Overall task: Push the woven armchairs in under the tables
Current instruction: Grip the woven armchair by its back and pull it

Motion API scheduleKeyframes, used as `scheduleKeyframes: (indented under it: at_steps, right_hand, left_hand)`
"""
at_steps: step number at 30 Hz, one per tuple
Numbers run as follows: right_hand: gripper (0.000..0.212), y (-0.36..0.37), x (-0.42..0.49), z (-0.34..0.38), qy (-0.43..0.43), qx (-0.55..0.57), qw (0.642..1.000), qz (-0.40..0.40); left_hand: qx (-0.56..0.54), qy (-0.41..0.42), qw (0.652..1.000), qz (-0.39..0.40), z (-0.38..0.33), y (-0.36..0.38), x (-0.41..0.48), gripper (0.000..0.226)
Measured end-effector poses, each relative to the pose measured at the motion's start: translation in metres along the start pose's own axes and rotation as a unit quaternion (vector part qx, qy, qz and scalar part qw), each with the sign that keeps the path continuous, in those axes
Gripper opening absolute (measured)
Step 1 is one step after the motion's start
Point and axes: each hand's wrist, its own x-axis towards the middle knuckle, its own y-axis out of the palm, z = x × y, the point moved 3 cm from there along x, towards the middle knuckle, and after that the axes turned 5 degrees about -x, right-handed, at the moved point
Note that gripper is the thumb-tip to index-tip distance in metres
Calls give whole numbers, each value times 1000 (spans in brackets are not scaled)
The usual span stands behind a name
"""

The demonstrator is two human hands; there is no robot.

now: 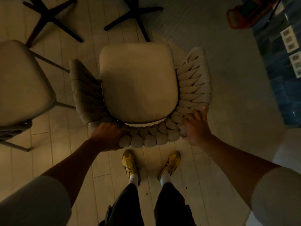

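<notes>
- View from above, dim warm light. Nearest the camera: two pale sleeves at the lower corners, bare forearms reaching fwd.
- Between the arms, dark trousers, white socks and yellow shoes standing on a pale plank floor, toes pointing at the chair.
- Left hand is closed in a fist-like grip around the back rim of the woven armchair, at its rear-left corner; fingers curl under the braid, out of sight.
- Right hand lies on the rear-right corner of the same rim, fingers spread and wrapped loosely over the thick woven strands, thumb on the outer side.
- The armchair sits just in front of the feet, centre of frame: pale square seat cushion ringed on back and both sides by chunky beige braiding.
- To the left, a second chair w/ a similar pale seat and thin metal legs, near but not touching.
- Farther on, two dark cross-shaped table bases stand on the floor beyond the armchair's front edge; one foot comes close to the seat front. Tabletops not in view.
- Far right: blue tiled wall w/ white socket plates; an orange-framed object at top right, blurred.
</notes>
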Motion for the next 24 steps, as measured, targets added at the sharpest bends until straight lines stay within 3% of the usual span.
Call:
scheduleKeyframes:
  at_steps: [3, 5, 7, 9, 13, 16, 18, 21, 24]
  right_hand:
    - [75, -8, 1, -1, -27, 6, 998, 49]
    - [58, -18, 3, -4, -59, 29, 995, 79]
    - [39, -29, 8, -19, -57, 154, 981, 100]
    - [25, -40, 11, -39, -35, 342, 934, 97]
    - [16, -49, 18, -82, 63, 455, 885, -79]
    - [26, -40, 19, -99, 189, 480, 832, -203]
    - [44, -26, 17, -102, 289, 493, 789, -227]
    - [73, -4, 11, -86, 373, 599, 698, -125]
    - [84, 11, 13, -59, 377, 647, 663, -15]
  left_hand:
    - [15, 5, 1000, -13, -3, -2, -1, 54]
    - [18, 2, 1000, -10, -4, -2, -2, 51]
    - [8, -5, 1000, -7, -7, -3, -3, 49]
    - [9, -8, 1000, -10, -10, -6, -3, 52]
    - [-10, -31, 999, 11, -13, -7, -4, 46]
    - [-6, -36, 999, 8, -15, -9, -5, 45]
    - [-10, -43, 999, 11, -18, -9, -7, 43]
    - [-18, -59, 998, 25, -20, -5, -6, 44]
    - [-16, -66, 997, 33, -20, -3, -5, 46]
